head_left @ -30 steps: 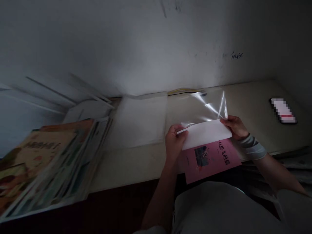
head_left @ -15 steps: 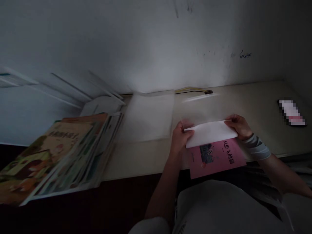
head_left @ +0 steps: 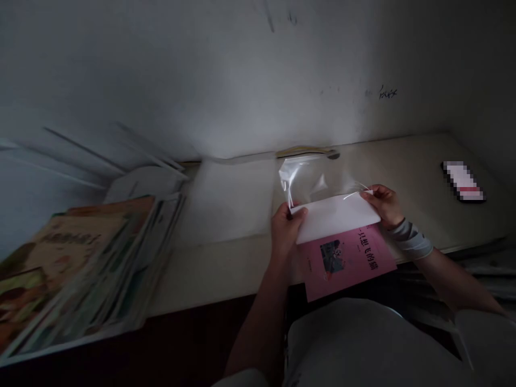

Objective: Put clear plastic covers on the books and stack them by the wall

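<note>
A pink booklet (head_left: 350, 263) with a small dark picture lies near the table's front edge, partly jutting over it. Across its upper part runs a white paper strip (head_left: 336, 216), perhaps a folded page. Clear plastic film (head_left: 310, 177), shiny and creased, rises behind the strip. My left hand (head_left: 287, 223) pinches the strip's left end, thumb on top. At the right end, my right hand (head_left: 385, 205) grips the strip and the film's edge between thumb and fingers. A grey band wraps my right wrist. The fingers behind the paper are partly hidden.
A slanted stack of picture books (head_left: 92, 269) fills the left end of the table. Beside it lies a whitish translucent sheet (head_left: 231, 199). A phone (head_left: 463, 181) rests at the right. A yellow cable (head_left: 302, 149) runs along the wall.
The view has swung right, so everything sits further left in the frame. The clear film, blurred before, now shows standing up behind the strip. Both hands keep their hold.
</note>
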A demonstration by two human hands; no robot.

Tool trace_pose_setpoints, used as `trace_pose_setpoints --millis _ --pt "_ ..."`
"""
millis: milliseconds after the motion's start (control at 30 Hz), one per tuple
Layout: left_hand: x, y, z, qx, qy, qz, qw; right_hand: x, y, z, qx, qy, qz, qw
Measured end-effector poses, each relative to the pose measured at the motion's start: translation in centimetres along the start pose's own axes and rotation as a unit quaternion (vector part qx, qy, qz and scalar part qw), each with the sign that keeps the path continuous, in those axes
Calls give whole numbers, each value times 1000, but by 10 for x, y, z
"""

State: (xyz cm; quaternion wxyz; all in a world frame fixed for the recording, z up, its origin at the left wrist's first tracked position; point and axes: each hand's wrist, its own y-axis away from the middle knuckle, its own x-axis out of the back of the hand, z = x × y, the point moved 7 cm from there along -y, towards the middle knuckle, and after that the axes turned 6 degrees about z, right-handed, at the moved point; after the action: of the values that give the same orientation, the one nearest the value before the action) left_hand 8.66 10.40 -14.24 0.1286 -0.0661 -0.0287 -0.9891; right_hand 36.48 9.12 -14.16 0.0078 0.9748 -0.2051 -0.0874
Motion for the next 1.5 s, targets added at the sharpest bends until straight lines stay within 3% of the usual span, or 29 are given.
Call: trace_pose_setpoints --millis 167,333,400,633,733,800,900,1000,1200,1300,1367,1433,1500 --pt "2 8 9 -27 -18 35 999 -2 2 7 -52 -17 -29 998" --pt "4 13 11 -42 2 41 998 -15 10 12 -170 11 -165 972" --pt "7 14 12 -53 7 53 997 -18 11 10 -194 -6 -192 962" --pt "14 24 14 -85 -28 80 993 -21 3 14 -201 -13 -149 968" --pt "17 33 37 -193 -109 116 968 -22 0 14 -166 7 -122 978" --pt "8 39 62 -297 -193 107 929 -25 0 11 -144 23 -118 982" --pt "-28 42 94 -416 -277 -17 866 -31 2 4 -128 41 -129 982" --pt "-64 44 111 -474 -321 -115 811 -32 3 0 -121 57 -131 982" --pt "-97 50 111 -500 -390 -59 771 -20 -4 4 -70 100 -94 988" --pt "-95 57 101 -494 -387 -85 774 -13 -10 4 -38 108 -78 990" --pt "-82 57 94 -480 -362 -91 794 -8 -12 -1 -9 116 -58 992" --pt "-55 49 86 -433 -309 -46 845 -6 -13 -6 23 121 -45 991" --pt "-21 33 68 -328 -226 20 917 -7 -13 -10 43 121 -48 991"
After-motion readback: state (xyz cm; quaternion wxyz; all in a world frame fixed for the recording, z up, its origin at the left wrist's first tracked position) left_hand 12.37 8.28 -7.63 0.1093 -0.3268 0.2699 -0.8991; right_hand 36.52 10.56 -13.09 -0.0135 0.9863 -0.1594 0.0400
